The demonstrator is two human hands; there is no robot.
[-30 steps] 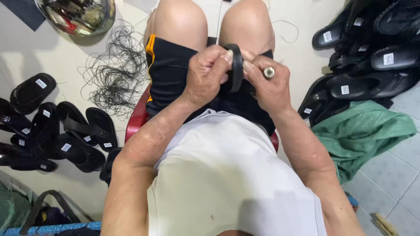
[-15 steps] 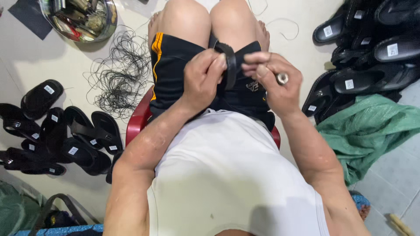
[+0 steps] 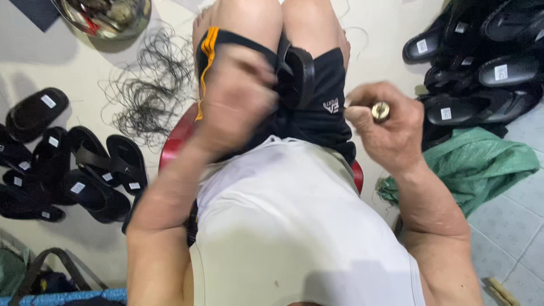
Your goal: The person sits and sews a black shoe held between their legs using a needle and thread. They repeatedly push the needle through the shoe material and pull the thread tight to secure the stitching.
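Pale floor all round, seen from above; person seated on a red stool [image 3: 173, 141], knees up, white shirt, black shorts.

Left hand [image 3: 229, 105]: motion-blurred, closed on the edge of a black sandal [image 3: 300, 76] that stands tilted on the lap between the thighs. How firm the grip is cannot be told through the blur.

Right hand [image 3: 391, 127]: well apart from the left, off to the side of the lap, curled shut on a small round brass-coloured object [image 3: 380, 110] pinched at the fingertips. What it is cannot be made out. The two hands are not touching.

Around: a tangle of thin black cord [image 3: 150, 85] on the floor by the left thigh; a metal bowl [image 3: 102, 17] of odds and ends beyond it; finished black sandals [image 3: 73, 164] laid out on the left, a second heap of sandals [image 3: 481, 62] on the right; a green sack [image 3: 481, 164] crumpled beside the right forearm.

Risks, as judged:
- Sandal held by one hand only, resting on bare sloped thighs; a loose grip could let it slide off between the knees.
- Small brass piece held only at the fingertips; if it slips, it would likely roll into the sack folds or under the sandals and be hard to find.
- Cord tangle lies close to the stool; a foot shift could drag or knot it further.
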